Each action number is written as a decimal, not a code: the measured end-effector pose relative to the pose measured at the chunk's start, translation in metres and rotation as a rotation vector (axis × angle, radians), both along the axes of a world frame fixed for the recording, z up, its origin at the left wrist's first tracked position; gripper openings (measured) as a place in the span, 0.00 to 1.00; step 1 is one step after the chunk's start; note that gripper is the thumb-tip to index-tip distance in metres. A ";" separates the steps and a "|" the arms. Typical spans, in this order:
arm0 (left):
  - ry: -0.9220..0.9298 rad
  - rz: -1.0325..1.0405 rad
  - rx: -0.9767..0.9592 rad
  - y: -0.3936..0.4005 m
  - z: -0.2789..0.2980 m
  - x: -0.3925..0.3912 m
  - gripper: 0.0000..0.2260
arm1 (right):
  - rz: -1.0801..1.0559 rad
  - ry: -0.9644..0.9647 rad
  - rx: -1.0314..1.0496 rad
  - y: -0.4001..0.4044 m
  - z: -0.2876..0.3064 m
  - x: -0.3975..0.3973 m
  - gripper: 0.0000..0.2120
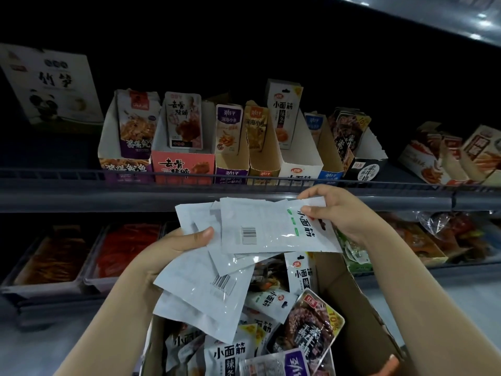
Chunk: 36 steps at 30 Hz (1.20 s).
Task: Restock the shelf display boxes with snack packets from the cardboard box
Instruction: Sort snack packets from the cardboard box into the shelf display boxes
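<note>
Cardboard box (pixel 360 316) sits lowest in frame, open-topped, packed with loose snack packets (pixel 230 354); its right flap edge runs up toward the lower shelf front. Above it a fan of white packets (pixel 217 267) is held, barcode backs up. Left hand (pixel 173 245) grips the fan from the left, thumb pressed flat on top, remaining fingers hidden underneath. Right hand (pixel 341 215) pinches the top edge of the uppermost packet (pixel 276 229) between thumb and fingertips; that packet overlaps the rest of the fan.

Upper shelf rail (pixel 244 177) runs just above both hands. Behind it display boxes are lined up: purple box (pixel 127 161), pink box (pixel 181 165), narrow purple and tan boxes, then the white display box (pixel 301 156) with one matching packet (pixel 284 115) standing upright at its back. Open room is seen in front of that packet, between the box's slanted side walls. Dark box (pixel 363 164) further right is tilted. Lower trays (pixel 127 251) at left hold red and orange goods, probably snack strips; too dim to confirm.
</note>
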<state>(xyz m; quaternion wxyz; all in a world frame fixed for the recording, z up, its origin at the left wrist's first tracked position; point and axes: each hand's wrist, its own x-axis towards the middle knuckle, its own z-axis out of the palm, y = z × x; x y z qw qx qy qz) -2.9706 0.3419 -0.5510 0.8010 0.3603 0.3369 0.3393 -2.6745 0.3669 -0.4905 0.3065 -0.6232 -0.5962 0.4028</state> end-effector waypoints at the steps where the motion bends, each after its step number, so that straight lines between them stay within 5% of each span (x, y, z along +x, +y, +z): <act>1: 0.007 -0.003 0.004 0.001 0.000 0.000 0.35 | 0.025 -0.054 0.028 0.000 0.002 -0.004 0.08; 5: 0.016 0.009 0.003 0.001 -0.001 0.001 0.35 | 0.125 -0.240 0.110 0.003 0.007 -0.019 0.07; 9: 0.038 -0.008 -0.001 -0.004 0.006 -0.001 0.21 | 0.239 -0.286 0.100 0.005 0.009 -0.026 0.09; 15: 0.079 -0.027 0.010 0.001 0.002 0.001 0.24 | 0.587 -0.713 0.034 0.004 0.020 -0.043 0.34; 19: 0.077 -0.076 0.040 -0.001 0.003 0.002 0.25 | 0.693 -0.612 -0.076 0.003 0.014 -0.059 0.33; 25: 0.000 -0.021 0.011 0.001 0.001 -0.007 0.33 | 0.522 -0.334 -0.174 0.000 0.002 -0.045 0.20; 31: 0.051 0.172 0.004 0.004 0.002 -0.001 0.15 | 0.199 -0.009 -0.173 -0.006 -0.004 -0.015 0.21; 36: 0.051 0.192 -0.009 0.007 -0.004 0.007 0.18 | 0.232 0.027 -0.209 -0.011 0.008 -0.012 0.23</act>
